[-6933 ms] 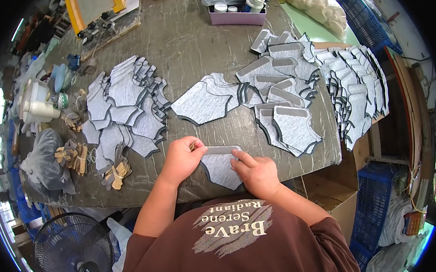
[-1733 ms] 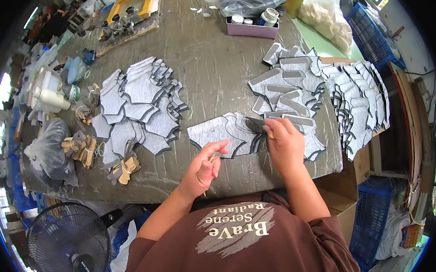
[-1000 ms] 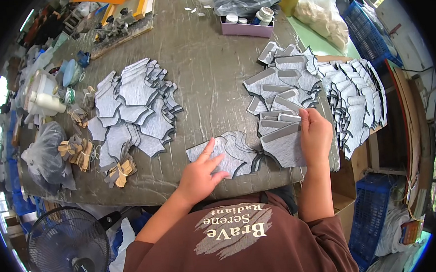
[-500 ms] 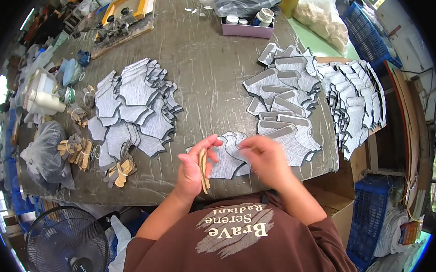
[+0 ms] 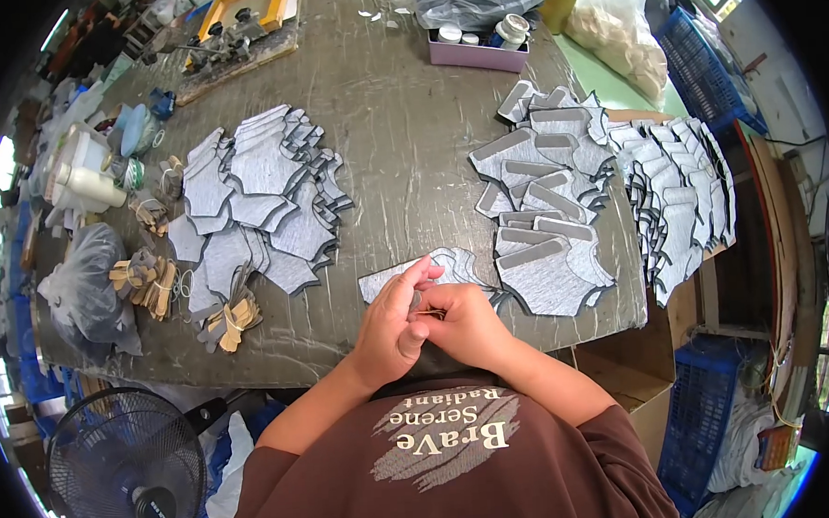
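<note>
My left hand [image 5: 391, 318] and my right hand [image 5: 463, 324] meet over the table's near edge. Between them a few narrow tan-and-grey strips [image 5: 429, 313] show end-on, mostly hidden by the fingers. The left hand's fingers curl around the strips, while the right thumb and fingertips pinch at one of them. Just beyond the hands lie grey fabric pieces [image 5: 378, 281], partly covered by them. To the right, overlapping grey cut pieces [image 5: 551, 275] with dark edges carry darker grey strips [image 5: 533, 250] on top.
At left spreads a pile of grey cut pieces [image 5: 269, 168], with tied strip bundles [image 5: 230, 325] and a clear plastic bag [image 5: 92, 285] nearby. More pieces [image 5: 678, 198] overlap at far right. A purple box of bottles [image 5: 479, 57] stands at the back. A black fan [image 5: 126, 480] is at lower left.
Both hands have come together; the right hand has moved left from over the fabric pieces to the strips in the left hand. The strips have turned and are now mostly hidden.
</note>
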`<state>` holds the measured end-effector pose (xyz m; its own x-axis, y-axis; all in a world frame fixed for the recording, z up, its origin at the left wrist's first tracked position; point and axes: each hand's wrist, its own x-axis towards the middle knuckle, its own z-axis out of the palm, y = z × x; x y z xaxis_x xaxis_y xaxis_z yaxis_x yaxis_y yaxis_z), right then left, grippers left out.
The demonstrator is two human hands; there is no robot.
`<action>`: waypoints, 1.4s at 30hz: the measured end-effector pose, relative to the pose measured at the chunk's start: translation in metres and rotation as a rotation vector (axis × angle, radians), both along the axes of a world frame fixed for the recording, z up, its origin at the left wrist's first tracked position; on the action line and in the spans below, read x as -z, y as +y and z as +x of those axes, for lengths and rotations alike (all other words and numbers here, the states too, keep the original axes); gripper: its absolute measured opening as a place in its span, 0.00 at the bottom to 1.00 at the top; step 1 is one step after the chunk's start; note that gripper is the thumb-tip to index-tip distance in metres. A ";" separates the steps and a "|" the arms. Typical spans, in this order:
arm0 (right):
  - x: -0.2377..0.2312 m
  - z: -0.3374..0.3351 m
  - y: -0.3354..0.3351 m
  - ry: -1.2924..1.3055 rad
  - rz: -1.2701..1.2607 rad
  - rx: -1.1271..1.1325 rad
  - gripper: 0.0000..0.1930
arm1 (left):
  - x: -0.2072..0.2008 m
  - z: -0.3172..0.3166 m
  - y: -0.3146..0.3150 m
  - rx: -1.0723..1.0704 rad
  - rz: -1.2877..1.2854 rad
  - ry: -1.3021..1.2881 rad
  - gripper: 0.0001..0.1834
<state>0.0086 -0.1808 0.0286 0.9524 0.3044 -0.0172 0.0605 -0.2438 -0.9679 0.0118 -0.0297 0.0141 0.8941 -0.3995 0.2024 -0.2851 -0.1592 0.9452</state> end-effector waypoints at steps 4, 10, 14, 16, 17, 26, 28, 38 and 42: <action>-0.015 0.008 -0.006 0.645 0.157 -0.024 0.02 | -0.001 -0.002 -0.001 0.095 -0.139 0.179 0.56; -0.006 0.009 -0.005 0.676 0.359 -0.066 0.02 | -0.001 -0.005 0.002 0.175 -0.418 0.481 0.54; 0.004 0.003 -0.002 0.611 0.487 -0.046 0.03 | -0.004 -0.005 -0.001 0.156 -0.460 0.520 0.52; 0.004 0.003 -0.002 0.615 0.538 -0.040 0.04 | -0.001 -0.005 0.000 0.126 -0.447 0.541 0.52; 0.005 0.003 -0.002 0.567 0.460 -0.044 0.04 | 0.000 -0.005 0.000 0.124 -0.453 0.521 0.52; -0.003 0.003 -0.003 0.379 0.044 0.000 0.07 | 0.001 -0.001 0.005 0.113 -0.064 0.233 0.58; -0.012 0.007 -0.006 0.598 0.141 -0.021 0.06 | 0.000 -0.004 0.003 0.123 -0.194 0.356 0.60; 0.008 0.001 -0.009 0.668 0.735 -0.056 0.01 | 0.010 0.006 0.012 -0.180 -0.577 0.640 0.21; 0.017 -0.005 -0.012 0.716 0.620 -0.170 0.04 | -0.015 0.005 0.023 -0.065 -0.053 0.178 0.11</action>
